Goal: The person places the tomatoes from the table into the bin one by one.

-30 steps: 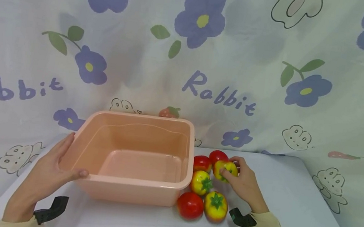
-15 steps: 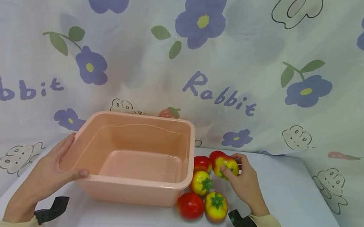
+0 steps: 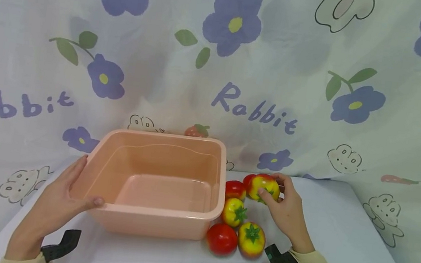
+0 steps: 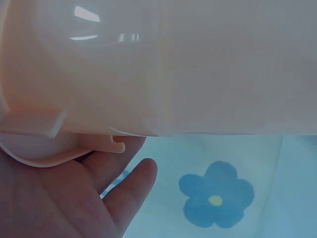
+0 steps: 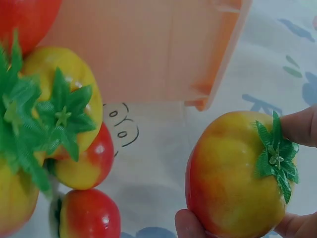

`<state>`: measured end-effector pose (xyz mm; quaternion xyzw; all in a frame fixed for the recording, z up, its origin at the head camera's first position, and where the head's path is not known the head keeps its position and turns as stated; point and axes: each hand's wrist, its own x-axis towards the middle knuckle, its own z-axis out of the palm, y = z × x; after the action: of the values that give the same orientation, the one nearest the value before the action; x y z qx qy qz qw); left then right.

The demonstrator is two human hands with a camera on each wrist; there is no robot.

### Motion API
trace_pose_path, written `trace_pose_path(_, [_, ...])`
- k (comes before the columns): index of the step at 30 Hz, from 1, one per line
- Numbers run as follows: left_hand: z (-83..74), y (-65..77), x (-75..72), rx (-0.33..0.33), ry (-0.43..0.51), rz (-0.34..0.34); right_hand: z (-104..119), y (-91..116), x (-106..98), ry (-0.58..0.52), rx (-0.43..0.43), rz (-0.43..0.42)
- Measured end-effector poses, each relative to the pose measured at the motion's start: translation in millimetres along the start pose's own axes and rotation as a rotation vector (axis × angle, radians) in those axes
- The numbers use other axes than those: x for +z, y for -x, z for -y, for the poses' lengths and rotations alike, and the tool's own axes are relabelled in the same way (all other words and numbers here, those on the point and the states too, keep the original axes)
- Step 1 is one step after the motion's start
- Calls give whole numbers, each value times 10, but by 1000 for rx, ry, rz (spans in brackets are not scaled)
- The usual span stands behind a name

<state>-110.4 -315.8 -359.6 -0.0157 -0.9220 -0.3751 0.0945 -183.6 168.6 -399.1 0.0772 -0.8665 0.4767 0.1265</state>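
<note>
In the head view a peach plastic storage bin (image 3: pixel 157 224) stands on the table. My left hand (image 3: pixel 48 203) grips its left end, thumb over the front rim and fingers along the side. In the left wrist view some fingers (image 4: pixel 131 196) lie beneath the rim. My right hand (image 3: pixel 290 210) pinches a yellow-and-red artificial tomato (image 5: pixel 237 173) with a green leafy top, to the right of the bin. Behind it a red fruit (image 3: pixel 248 181) is mostly covered. Close by sit a red tomato (image 3: pixel 222 239) and yellow-red ones with green tops (image 3: pixel 252 240).
Against the bin's right wall lie another yellow fruit (image 3: pixel 233 212) and a red fruit (image 3: pixel 235 190). A white cloth covers the table (image 3: pixel 348 241). Behind it hangs a curtain (image 3: pixel 285 61) printed with flowers and rabbits. Both wrists wear black straps (image 3: pixel 61 245).
My right hand has shifted slightly away and up with the yellow-red tomato, which now covers more of the red fruit behind. The left hand and the bin stay put.
</note>
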Motion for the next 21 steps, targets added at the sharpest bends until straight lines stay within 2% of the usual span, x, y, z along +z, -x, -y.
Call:
trace_pose_path(12, [-36,-7,6,4,-27,-10,250,13,25,-85,-18,-11])
trace_pose_path(17, [-29,10,8,-28,-35,0,353,3,84,-120,-49,-12])
trace_pose_path(21, [-17,7,-5,-7,-25,-7,427,-2,116,-138,-71,-33])
